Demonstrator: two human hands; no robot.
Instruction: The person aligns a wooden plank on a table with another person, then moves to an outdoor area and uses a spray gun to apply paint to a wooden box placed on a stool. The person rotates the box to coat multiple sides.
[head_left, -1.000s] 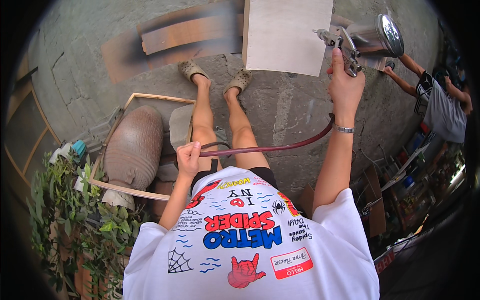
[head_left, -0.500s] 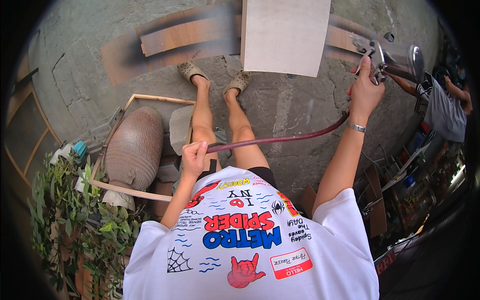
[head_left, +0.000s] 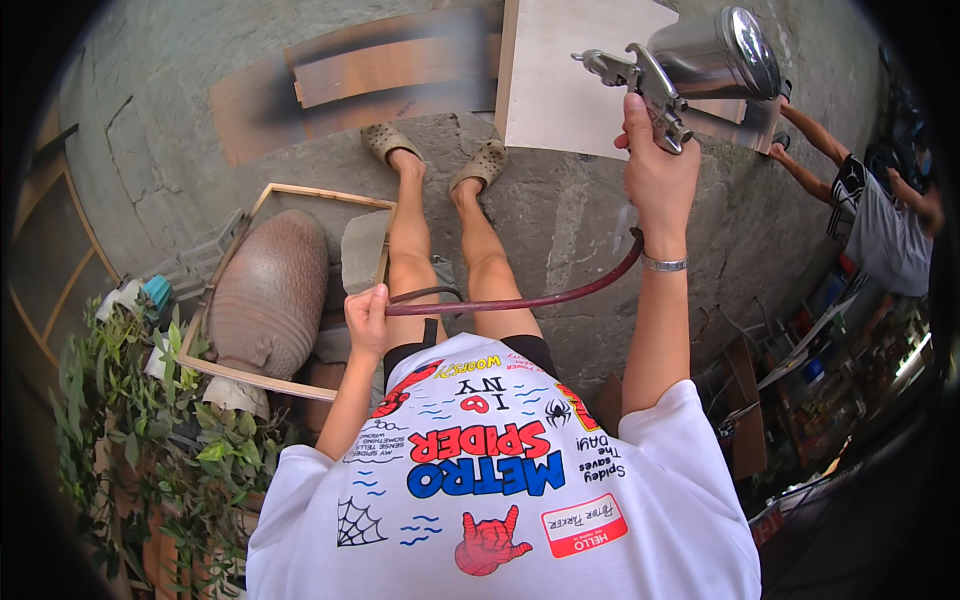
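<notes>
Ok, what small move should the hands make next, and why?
Probably sweep the spray gun left across the pale board: the right hand holds it with its nozzle pointing left in front of the board, while the left hand grips the hose, clear of the board.

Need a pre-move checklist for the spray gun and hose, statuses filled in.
1. Right hand gripping spray gun: ok.
2. Left hand holding hose: ok.
3. Hose clear of white panel: ok, it sags between the hands, nearer the body.
4. Nozzle pointed away from co-worker: ok, it faces left; they're at far right.
5. Paint level in metal cup: cannot tell, opaque.
</notes>
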